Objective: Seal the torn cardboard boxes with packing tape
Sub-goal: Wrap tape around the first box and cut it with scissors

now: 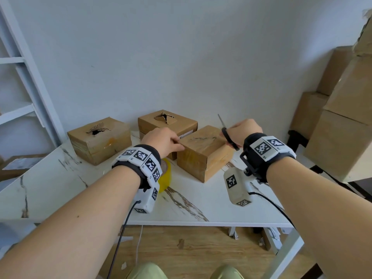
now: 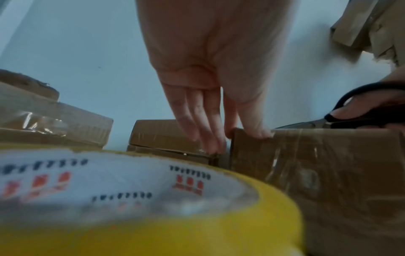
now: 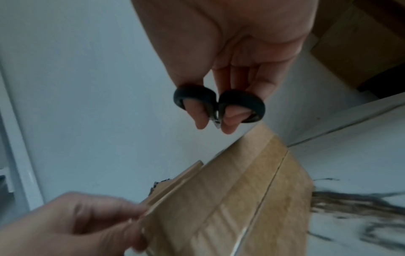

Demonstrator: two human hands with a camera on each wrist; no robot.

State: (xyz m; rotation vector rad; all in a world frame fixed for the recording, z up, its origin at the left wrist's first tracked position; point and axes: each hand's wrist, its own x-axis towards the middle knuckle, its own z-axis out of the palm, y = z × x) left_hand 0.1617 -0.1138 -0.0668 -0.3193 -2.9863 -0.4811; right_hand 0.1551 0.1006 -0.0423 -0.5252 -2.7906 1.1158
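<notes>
Three cardboard boxes stand on the white marble table (image 1: 60, 188). The left box (image 1: 99, 139) and the back box (image 1: 167, 121) each have a torn hole in the top. The front box (image 1: 203, 154) has clear tape across its top and side (image 2: 317, 164). My left hand (image 1: 175, 142) presses on that box's near left corner, thumb on the top edge and fingers (image 2: 203, 131) straight down its side. My right hand (image 1: 239, 131) grips black-handled scissors (image 1: 228, 137) above the box's right end, blades shut and pointing up and away. A yellow tape roll (image 1: 166, 178) lies under my left wrist.
Large cartons (image 1: 346, 117) are stacked off the table's right end. A white shelf frame (image 1: 24, 81) rises at the left. The wall stands close behind the boxes. Bare tabletop lies in front of the boxes, up to the front edge.
</notes>
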